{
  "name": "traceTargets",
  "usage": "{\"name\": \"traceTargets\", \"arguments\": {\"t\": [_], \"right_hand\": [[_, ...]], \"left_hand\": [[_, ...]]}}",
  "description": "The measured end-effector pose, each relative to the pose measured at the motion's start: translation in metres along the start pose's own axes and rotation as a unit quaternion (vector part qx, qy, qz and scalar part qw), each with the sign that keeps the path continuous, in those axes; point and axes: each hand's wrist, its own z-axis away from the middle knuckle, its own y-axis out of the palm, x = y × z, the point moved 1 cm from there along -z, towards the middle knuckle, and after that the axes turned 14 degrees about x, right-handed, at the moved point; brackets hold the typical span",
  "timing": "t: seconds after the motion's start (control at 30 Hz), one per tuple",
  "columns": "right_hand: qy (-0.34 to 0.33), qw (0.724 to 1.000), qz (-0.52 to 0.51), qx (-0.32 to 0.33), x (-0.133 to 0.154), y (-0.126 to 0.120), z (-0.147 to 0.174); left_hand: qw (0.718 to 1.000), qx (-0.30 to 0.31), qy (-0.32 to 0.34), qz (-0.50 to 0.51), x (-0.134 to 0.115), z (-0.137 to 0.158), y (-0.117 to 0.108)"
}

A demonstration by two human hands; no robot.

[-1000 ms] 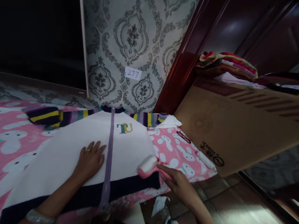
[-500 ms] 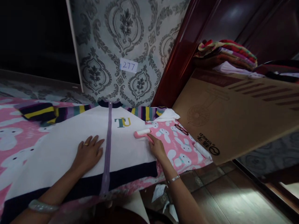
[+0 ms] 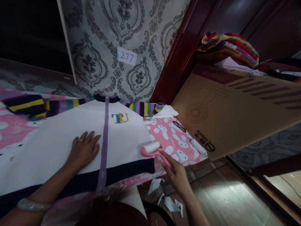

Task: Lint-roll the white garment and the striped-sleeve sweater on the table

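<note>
- The clock is laid flat with its middle on the zip (image 3: 104,144), and 12 points to the wall (image 3: 94,47).
- The jacket (image 3: 127,141) lies spread on the bunny cloth (image 3: 175,141), with its neck at 12 and its sleeves out at 10 and 2. Maybe it is flat like this so its front is easy to reach.
- The left hand (image 3: 84,150) is just beside the zip at 8. It is flat, with its fingers a bit apart, and it grips nothing. I think it rests there so the jacket does not slip or bunch up.
- The right hand (image 3: 174,168) is at 4, well apart from the left hand. It is wrapped around the pink handle of the roller (image 3: 151,147).
- The roller's white part is at 3, over the jacket's side edge. The long handle likely lets the hand stay off to the side. I cannot tell how hard it presses.
- The glasses (image 3: 179,126) and a white roll (image 3: 199,147) sit past the jacket at 3, perhaps to be out of the way.
- Paper bits (image 3: 171,204) lie on the floor at 4.
</note>
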Motion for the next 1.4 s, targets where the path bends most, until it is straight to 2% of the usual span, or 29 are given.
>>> {"name": "traceTargets", "arguments": {"t": [0.1,0.2,0.27,0.4,0.47,0.53,0.6,0.67,0.87,0.97,1.07,1.13,1.2,1.23,1.27,1.3,1.37,1.4], "right_hand": [[-0.029,0.999,0.002,0.025,0.013,0.036,-0.020],[-0.041,0.998,-0.001,0.049,0.010,0.050,-0.015],[-0.039,0.997,-0.009,0.061,0.001,0.041,0.002],[-0.013,0.996,-0.010,0.093,-0.019,0.000,0.043],[-0.003,0.993,-0.002,0.115,-0.022,-0.018,0.052],[-0.002,0.994,0.004,0.113,-0.020,-0.025,0.047],[-0.019,0.996,0.004,0.087,-0.012,-0.020,0.027],[-0.046,0.996,0.006,0.070,0.001,-0.005,-0.005],[-0.060,0.990,0.056,0.114,0.046,0.044,-0.128],[-0.051,0.989,0.047,0.129,0.067,0.060,-0.175],[-0.040,0.989,-0.050,0.136,0.081,0.083,-0.195],[-0.018,0.965,-0.205,0.166,0.086,0.101,-0.194],[0.003,0.901,-0.383,0.201,0.090,0.116,-0.185],[0.005,0.866,-0.453,0.213,0.091,0.121,-0.179],[-0.002,0.837,-0.501,0.221,0.093,0.125,-0.173],[-0.015,0.820,-0.524,0.229,0.094,0.128,-0.167],[-0.045,0.818,-0.517,0.248,0.095,0.130,-0.156],[-0.058,0.827,-0.496,0.257,0.094,0.131,-0.151]], "left_hand": [[1.000,0.010,0.000,-0.013,0.001,0.001,-0.001],[1.000,0.022,-0.003,-0.013,0.002,0.001,-0.001],[0.999,0.030,-0.006,-0.017,0.001,0.001,-0.001],[0.999,0.046,-0.015,-0.024,-0.002,0.002,-0.004],[0.999,0.045,-0.015,-0.020,-0.004,0.004,-0.005],[0.999,0.035,-0.011,-0.013,-0.005,0.005,-0.005],[1.000,0.025,-0.012,-0.003,-0.004,0.005,-0.003],[1.000,0.016,-0.013,0.008,-0.003,0.005,-0.001],[0.999,-0.001,-0.013,0.029,-0.002,0.006,-0.002],[0.999,-0.002,-0.016,0.030,0.000,0.008,-0.001],[0.998,-0.018,-0.012,0.066,0.005,0.008,0.002],[0.989,-0.035,0.003,0.141,0.007,0.006,0.000],[0.963,-0.035,0.020,0.267,0.004,0.003,-0.007],[0.938,-0.019,0.023,0.345,0.000,0.002,-0.011],[0.905,0.006,0.019,0.425,-0.005,0.001,-0.016],[0.866,0.034,0.011,0.499,-0.013,-0.001,-0.020],[0.791,0.072,-0.001,0.607,-0.029,-0.003,-0.025],[0.766,0.078,-0.002,0.638,-0.037,-0.004,-0.026]]}}
